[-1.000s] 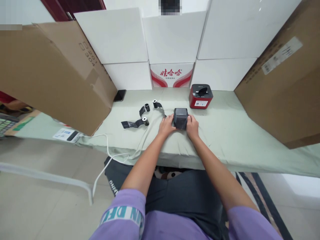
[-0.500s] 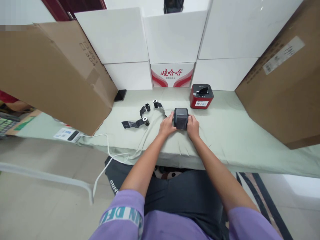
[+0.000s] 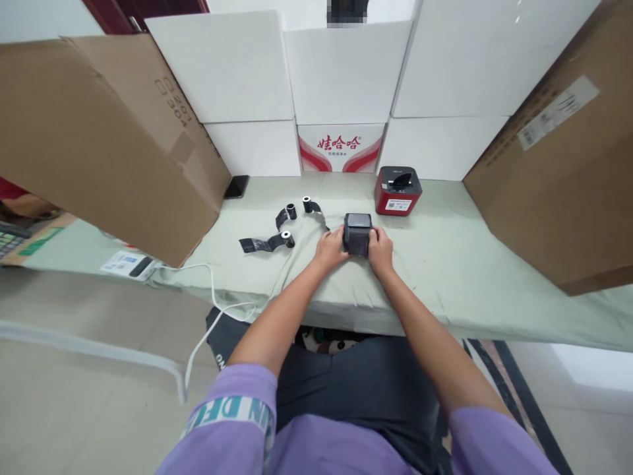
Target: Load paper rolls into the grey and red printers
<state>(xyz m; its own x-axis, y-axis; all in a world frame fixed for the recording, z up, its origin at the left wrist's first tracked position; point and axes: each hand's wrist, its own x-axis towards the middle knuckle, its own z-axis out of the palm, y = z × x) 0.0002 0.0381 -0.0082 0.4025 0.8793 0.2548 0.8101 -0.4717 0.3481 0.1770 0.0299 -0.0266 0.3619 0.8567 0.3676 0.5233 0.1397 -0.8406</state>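
Observation:
A small black box-shaped device stands on the pale green tablecloth near the table's front edge. My left hand grips its left side and my right hand grips its right side, fingers curled against it. Left of the device lie three small black rolls with loose black strips: one nearest my left hand, one behind it, and one further back.
A red and black printer stands behind the device. White boxes line the back wall. Big cardboard boxes lean at the left and right. A phone lies at back left; a white cable hangs off the front.
Both hands stay on the black device, which has barely shifted. The view has tilted slightly.

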